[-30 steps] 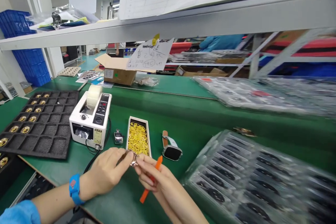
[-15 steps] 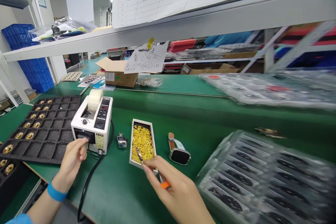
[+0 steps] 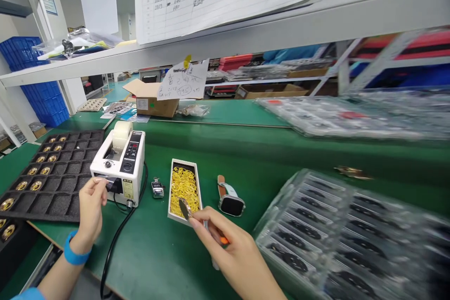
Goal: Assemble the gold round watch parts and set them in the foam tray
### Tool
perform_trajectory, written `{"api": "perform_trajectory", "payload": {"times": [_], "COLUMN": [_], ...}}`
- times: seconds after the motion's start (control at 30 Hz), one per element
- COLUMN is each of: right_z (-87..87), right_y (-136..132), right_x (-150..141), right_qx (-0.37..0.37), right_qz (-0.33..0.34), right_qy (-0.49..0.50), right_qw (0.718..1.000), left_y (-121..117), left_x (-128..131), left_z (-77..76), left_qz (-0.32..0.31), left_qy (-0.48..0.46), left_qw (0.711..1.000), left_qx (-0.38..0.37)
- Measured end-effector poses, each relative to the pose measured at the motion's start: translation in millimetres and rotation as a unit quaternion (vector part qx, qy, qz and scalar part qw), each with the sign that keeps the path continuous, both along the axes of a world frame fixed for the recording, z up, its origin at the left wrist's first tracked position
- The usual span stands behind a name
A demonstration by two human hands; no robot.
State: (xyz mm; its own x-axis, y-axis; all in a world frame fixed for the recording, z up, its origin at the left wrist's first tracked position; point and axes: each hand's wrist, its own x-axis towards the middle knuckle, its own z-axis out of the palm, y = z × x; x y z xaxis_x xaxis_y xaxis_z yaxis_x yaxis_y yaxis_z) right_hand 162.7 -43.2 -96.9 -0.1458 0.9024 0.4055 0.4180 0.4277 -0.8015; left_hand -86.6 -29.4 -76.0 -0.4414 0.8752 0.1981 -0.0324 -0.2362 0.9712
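Observation:
My left hand is at the mouth of a white electronic tape dispenser, fingers pinched together at its slot; nothing held is visible. My right hand pinches a small metal part with a dark face just over a narrow box of yellow rings. An orange plastic tool is mostly hidden in that hand. To the right of the box lies a smartwatch with a strap. A metal tally counter sits between the box and the dispenser.
A black foam tray holding several gold rings lies left of the dispenser, whose black cable runs across the green bench mat. Blurred clear plastic trays of dark parts fill the right side. A white shelf runs overhead.
Since the earliest frame my hands have parted: the left moved from the metal part to the dispenser slot. The right stays with the part over the box. The view shifted slightly.

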Motion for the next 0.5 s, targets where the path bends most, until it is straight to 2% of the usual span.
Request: {"api": "perform_trajectory", "payload": {"times": [0.07, 0.1, 0.17, 0.2, 0.27, 0.33, 0.43, 0.5], "right_z": [6.8, 10.5, 16.5, 18.4, 19.4, 17.7, 13.6, 12.1], "right_y": [1, 2, 2, 2, 2, 1, 1, 1], "right_x": [2, 3, 4, 5, 7, 9, 9, 7], "right_qx": [-0.058, -0.083, -0.128, -0.151, -0.195, -0.239, -0.285, -0.301], "right_qz": [0.034, 0.054, 0.091, 0.106, 0.128, 0.141, 0.153, 0.159], "right_qy": [0.039, 0.061, 0.111, 0.135, 0.180, 0.216, 0.274, 0.311], "right_qw": [0.997, 0.993, 0.981, 0.973, 0.955, 0.936, 0.906, 0.887], "left_y": [2, 3, 6, 7, 7, 5, 1, -1], "left_x": [4, 5, 8, 10, 16, 27, 48, 60], "left_z": [18.1, 26.6, 40.7, 46.0, 52.2, 52.6, 44.2, 35.8], "left_qz": [-0.021, -0.048, -0.101, -0.120, -0.155, -0.225, -0.356, -0.401], "left_qy": [0.135, 0.222, 0.362, 0.388, 0.375, 0.328, 0.269, 0.252], "left_qw": [0.989, 0.971, 0.924, 0.912, 0.913, 0.916, 0.893, 0.880], "left_qx": [0.061, 0.075, 0.066, 0.049, 0.037, 0.049, 0.056, 0.037]}}
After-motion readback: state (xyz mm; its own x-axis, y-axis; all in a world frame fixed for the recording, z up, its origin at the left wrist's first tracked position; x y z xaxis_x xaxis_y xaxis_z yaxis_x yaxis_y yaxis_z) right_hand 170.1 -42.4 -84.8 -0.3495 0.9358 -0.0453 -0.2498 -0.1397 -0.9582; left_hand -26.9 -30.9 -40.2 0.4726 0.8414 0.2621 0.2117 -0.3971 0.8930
